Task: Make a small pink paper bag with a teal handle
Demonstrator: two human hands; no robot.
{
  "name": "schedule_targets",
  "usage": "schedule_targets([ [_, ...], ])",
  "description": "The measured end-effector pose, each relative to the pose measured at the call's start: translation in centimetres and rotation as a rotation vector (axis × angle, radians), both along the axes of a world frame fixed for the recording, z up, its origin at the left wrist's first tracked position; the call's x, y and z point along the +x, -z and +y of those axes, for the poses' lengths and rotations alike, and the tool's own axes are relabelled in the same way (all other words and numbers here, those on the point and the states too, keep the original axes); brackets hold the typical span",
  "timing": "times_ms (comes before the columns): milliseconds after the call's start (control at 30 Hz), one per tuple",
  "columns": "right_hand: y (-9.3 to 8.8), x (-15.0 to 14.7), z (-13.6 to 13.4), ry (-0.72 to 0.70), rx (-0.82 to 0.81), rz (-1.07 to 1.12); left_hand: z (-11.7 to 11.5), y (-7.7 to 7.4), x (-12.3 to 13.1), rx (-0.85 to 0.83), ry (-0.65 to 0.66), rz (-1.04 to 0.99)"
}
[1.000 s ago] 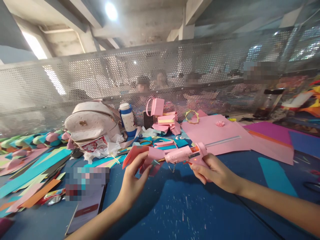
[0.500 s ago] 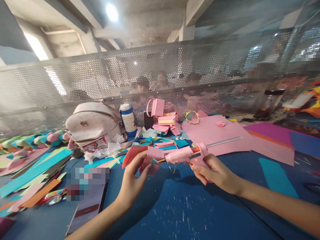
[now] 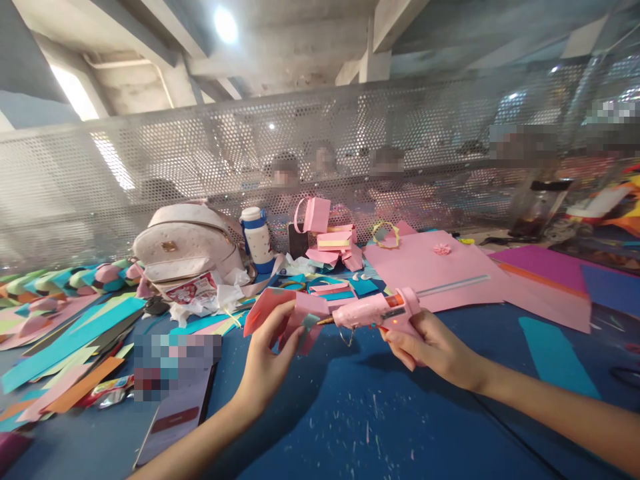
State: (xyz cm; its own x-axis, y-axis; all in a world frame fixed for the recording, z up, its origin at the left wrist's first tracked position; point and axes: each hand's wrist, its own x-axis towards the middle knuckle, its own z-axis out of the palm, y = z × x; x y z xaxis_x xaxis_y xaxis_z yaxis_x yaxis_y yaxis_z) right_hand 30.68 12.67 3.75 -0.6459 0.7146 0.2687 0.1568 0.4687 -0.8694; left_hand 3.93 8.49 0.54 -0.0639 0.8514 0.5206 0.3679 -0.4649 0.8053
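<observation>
My left hand [image 3: 265, 363] pinches a folded pink and red paper piece [image 3: 287, 312] above the blue table [image 3: 350, 420]. My right hand [image 3: 430, 343] grips a pink hot glue gun [image 3: 375, 310] by its handle. The gun's nozzle points left and touches the paper piece. A clear glue stick [image 3: 450, 283] sticks out of the gun's back toward the right.
A white backpack [image 3: 183, 243] and a white and blue bottle [image 3: 257, 237] stand at the back left. Coloured paper strips [image 3: 65, 333] cover the left side, a phone [image 3: 173, 400] lies near my left arm, and large pink sheets [image 3: 430, 263] lie behind. People sit beyond a perforated metal screen [image 3: 200, 160].
The glue gun and paper piece have shifted very slightly to the right. Both hands keep their holds.
</observation>
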Motion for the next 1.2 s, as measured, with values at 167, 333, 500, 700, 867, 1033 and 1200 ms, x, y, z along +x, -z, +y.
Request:
schedule_targets([
  [167, -0.19, -0.02, -0.04, 0.052, 0.011, 0.022, 0.07, 0.46, -0.11, -0.035, -0.022, -0.020],
  [333, -0.06, 0.19, 0.16, 0.103, 0.039, 0.053, 0.01, 0.35, -0.12, -0.050, -0.009, -0.036],
  [500, 0.13, 0.18, 0.25, 0.121, 0.031, 0.076, -0.01, -0.10, -0.05, -0.033, 0.007, -0.048],
  [700, 0.18, 0.29, 0.52, 0.142, 0.048, 0.078, 0.03, -0.07, -0.07, -0.034, -0.008, -0.055],
  [867, 0.24, 0.44, 0.74, 0.155, 0.031, 0.086, 0.09, 0.01, -0.01, -0.065, -0.022, -0.097],
  [1033, 0.42, 0.48, 0.72, 0.147, 0.043, 0.100, 0.17, 0.08, -0.03, -0.076, -0.020, -0.121],
  [1200, 0.40, 0.24, 0.54, 0.141, 0.037, 0.111, -0.05, -0.37, 0.07, -0.055, -0.035, -0.078],
])
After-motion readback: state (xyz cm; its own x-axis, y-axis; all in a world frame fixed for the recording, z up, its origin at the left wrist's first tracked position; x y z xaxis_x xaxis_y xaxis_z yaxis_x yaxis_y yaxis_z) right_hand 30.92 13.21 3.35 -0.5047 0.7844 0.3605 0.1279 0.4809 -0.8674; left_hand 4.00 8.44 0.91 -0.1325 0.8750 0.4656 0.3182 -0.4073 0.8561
